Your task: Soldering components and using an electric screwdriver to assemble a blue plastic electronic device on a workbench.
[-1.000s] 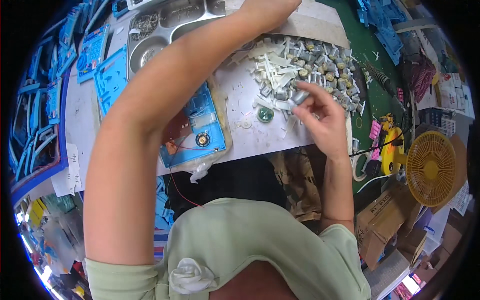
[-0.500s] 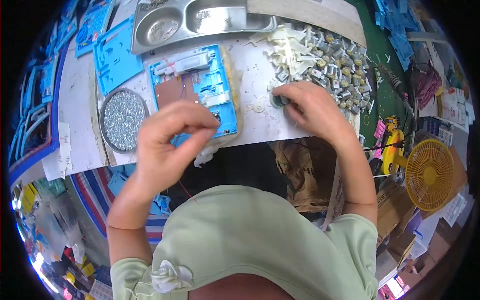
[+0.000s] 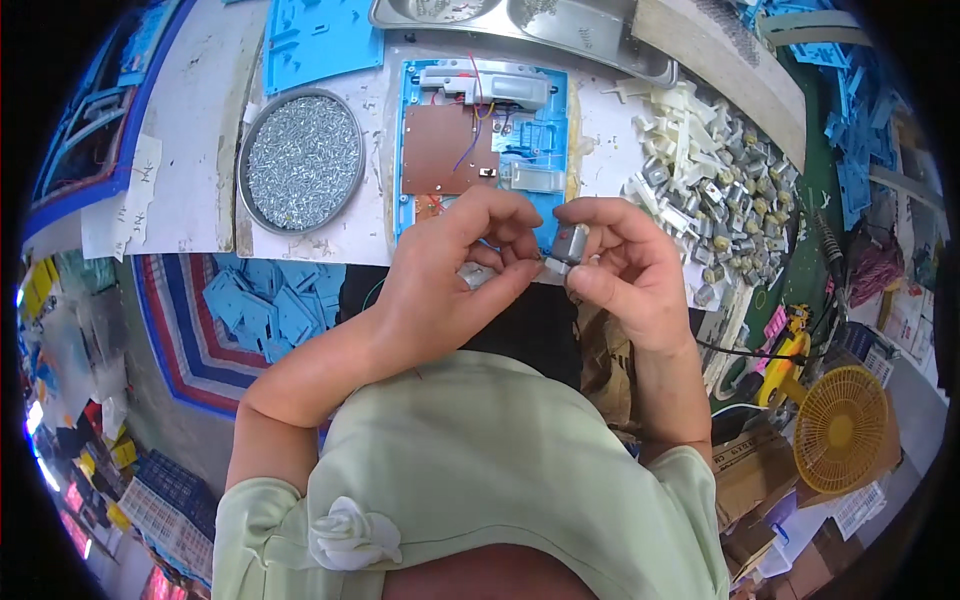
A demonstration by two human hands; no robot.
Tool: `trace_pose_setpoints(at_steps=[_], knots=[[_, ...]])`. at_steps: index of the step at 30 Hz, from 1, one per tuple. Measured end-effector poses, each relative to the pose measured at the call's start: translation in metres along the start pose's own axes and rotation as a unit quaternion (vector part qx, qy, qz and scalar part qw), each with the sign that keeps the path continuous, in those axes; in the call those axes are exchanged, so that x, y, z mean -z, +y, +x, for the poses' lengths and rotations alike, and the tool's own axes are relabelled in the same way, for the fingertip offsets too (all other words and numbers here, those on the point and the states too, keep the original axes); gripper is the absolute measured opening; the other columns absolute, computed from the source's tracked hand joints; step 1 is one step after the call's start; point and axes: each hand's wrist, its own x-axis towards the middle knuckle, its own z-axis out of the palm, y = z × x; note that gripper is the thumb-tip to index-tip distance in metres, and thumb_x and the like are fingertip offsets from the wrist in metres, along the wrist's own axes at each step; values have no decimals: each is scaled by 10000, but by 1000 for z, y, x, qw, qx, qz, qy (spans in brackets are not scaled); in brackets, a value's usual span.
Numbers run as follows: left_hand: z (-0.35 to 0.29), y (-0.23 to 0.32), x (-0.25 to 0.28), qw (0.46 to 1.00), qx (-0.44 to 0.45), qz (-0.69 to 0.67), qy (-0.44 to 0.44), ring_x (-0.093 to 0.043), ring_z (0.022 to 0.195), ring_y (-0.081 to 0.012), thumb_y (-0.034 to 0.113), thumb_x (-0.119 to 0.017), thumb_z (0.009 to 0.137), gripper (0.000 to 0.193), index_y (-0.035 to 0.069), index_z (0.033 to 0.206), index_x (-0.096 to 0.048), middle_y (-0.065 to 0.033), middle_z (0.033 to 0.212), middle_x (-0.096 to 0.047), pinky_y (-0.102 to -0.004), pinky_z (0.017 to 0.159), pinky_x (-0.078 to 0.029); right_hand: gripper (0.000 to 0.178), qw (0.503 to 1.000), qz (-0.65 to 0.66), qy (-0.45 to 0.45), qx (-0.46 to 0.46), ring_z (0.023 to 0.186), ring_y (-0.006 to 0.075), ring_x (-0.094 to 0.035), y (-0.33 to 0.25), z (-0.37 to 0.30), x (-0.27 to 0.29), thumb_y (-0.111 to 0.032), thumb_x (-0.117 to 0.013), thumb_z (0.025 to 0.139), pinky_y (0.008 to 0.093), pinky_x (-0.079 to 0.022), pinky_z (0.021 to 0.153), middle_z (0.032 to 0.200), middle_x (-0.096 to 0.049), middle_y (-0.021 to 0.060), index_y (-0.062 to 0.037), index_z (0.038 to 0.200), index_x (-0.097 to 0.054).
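Note:
Between the fingers and thumb of my right hand [image 3: 632, 268] is a small silver motor [image 3: 570, 243], held near the table's front edge. My left hand [image 3: 455, 262] is closed in a pinch, its fingertips close to the motor's pale end. Whatever those fingers grip is too small to tell, and a pale shape shows partly hidden in the left palm. Just beyond both hands lies a blue plastic housing [image 3: 552, 110] with a brown circuit board [image 3: 450, 150], loose red and purple wires and a grey-white mechanism [image 3: 490, 85]. My hands cover its near edge.
A round bowl of screws [image 3: 305, 160] stands left of the housing. At the right lie a heap of motors [image 3: 735, 205] and white plastic parts [image 3: 690, 130]. A steel tray [image 3: 600, 50] is at the back. A striped bag of blue parts [image 3: 190, 330] and a yellow fan [image 3: 840, 430] flank me.
My right hand has left the edge of the motor heap and come inward with a motor. My left hand has moved right to meet it. The view has shifted, showing more of the housing.

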Motion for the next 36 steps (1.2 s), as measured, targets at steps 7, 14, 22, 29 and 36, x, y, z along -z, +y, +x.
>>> trace_pose_setpoints(at_steps=[7,14,22,29,36], knots=[[-2,-11,-6,997,-42,-26,61,-705,896,-130,-55,-730,873,331,45,1155,-589,-53,980,-687,-285,749,-594,479,998,-48,-11,-36,850,46,-561,1,6,0,7,-751,894,200,-510,709,961,-624,21,29,1344,-593],[4,-13,3,964,-201,149,87,-711,907,-206,-84,-751,828,320,31,1097,-623,-107,1001,-704,-326,762,-573,540,923,-344,59,164,795,127,-623,-2,7,-10,-42,-837,790,276,-518,665,987,-702,54,-38,1293,-642],[4,-15,14,962,-227,135,74,-708,883,-278,-58,-756,808,268,35,1037,-651,-128,979,-721,-351,768,-552,387,803,-455,-18,384,728,268,-656,-10,19,-6,10,-854,702,340,-524,621,874,-699,99,-52,1051,-699],[8,-14,16,958,-230,157,70,-673,978,-299,-44,-767,789,227,43,969,-661,-130,1111,-670,-380,830,-530,395,761,-478,-13,437,740,279,-655,6,20,-3,2,-850,690,350,-537,609,900,-686,102,-60,1053,-706],[4,-10,20,982,-147,103,53,-620,896,-260,-57,-779,755,287,27,1018,-697,-150,1142,-616,-323,799,-507,396,756,-493,10,430,765,282,-661,7,16,5,29,-816,713,349,-542,622,925,-688,106,-62,1082,-706]])
